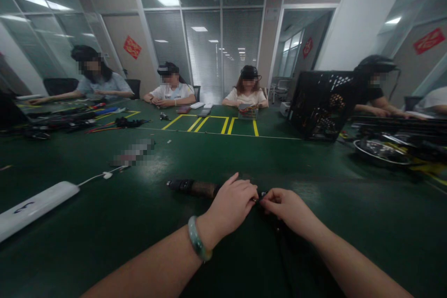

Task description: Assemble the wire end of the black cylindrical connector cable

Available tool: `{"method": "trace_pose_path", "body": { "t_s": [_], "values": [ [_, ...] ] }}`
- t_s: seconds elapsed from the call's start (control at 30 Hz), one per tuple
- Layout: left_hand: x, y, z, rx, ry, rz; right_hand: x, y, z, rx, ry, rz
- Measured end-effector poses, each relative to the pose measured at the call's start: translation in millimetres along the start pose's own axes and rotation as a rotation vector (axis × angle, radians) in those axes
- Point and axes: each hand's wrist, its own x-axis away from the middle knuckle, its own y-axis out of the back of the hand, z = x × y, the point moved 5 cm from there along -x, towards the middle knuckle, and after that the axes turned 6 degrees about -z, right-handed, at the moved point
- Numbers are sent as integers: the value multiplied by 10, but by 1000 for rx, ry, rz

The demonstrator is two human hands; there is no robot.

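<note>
A dark, rod-shaped tool with a brown middle section (pixel 204 189), which looks like an electric screwdriver, lies across the green table in front of me. Its narrow metal tip points left. My left hand (pixel 234 202), with a jade-coloured bangle at the wrist, is closed over the tool's right end and covers it. Close beside it, my right hand (pixel 288 207) pinches a thin black cable at that same end. The cable (pixel 283 253) runs down toward me over the dark tabletop. Whether its connector sits in the tool is hidden by my fingers.
A long white block (pixel 38 207) with a white cord lies at left. Black cables (pixel 59 121) are heaped farther back. A black computer case (pixel 319 104) and a round metal-rimmed part (pixel 380 151) stand right. Several people sit across the green table (pixel 223 158).
</note>
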Motion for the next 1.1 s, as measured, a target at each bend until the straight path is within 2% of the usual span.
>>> {"method": "trace_pose_path", "body": {
  "t_s": [0.2,0.53,0.73,0.9,1.1],
  "values": [
    [-6,64,13,-41,68,-24,-6,-6,-29,-4,-9,7],
    [-9,31,36,12,31,-7,-11,-8,-1,9,37,27],
    [-22,44,63,28,117,-21,3,4,46,0,52,39],
    [-18,10,61,53,73,10,25,26,96,-1,64,21],
    [-10,27,37,60,49,0,5,22,48,16,67,3]
  ]
}}
